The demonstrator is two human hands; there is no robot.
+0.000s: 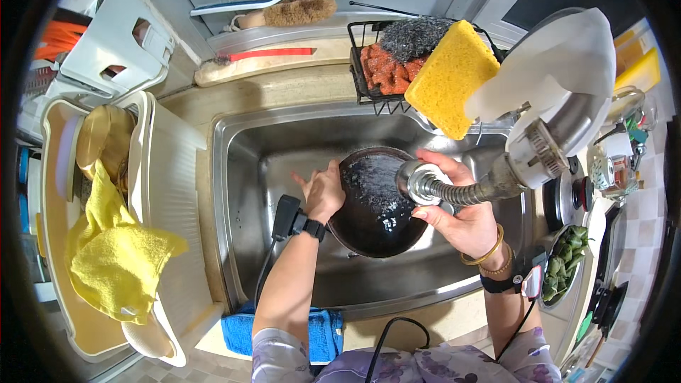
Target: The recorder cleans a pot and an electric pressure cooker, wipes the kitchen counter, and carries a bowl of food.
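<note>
A dark round pan (380,213), its surface wet and shiny, is in the stainless steel sink (287,282). At its left rim, my left hand (324,191) grips the edge, though the fingertips are partly hidden. My right hand (468,226) has its thumb and fingers around the chrome spray head (412,183) of the faucet. The head sits over the pan's right side and hides part of it. From there a flexible metal hose (460,191) runs right to the faucet (537,151). Water leaving the head cannot be made out.
A black wire basket (367,97) at the back rim holds a steel wool scourer (415,37), an orange-red scrubber (391,72) and a yellow sponge (452,80). Brushes (300,10) lie behind. Left stands a cream bin (173,213) with a yellow cloth (119,255); a blue towel (282,332) lies in front.
</note>
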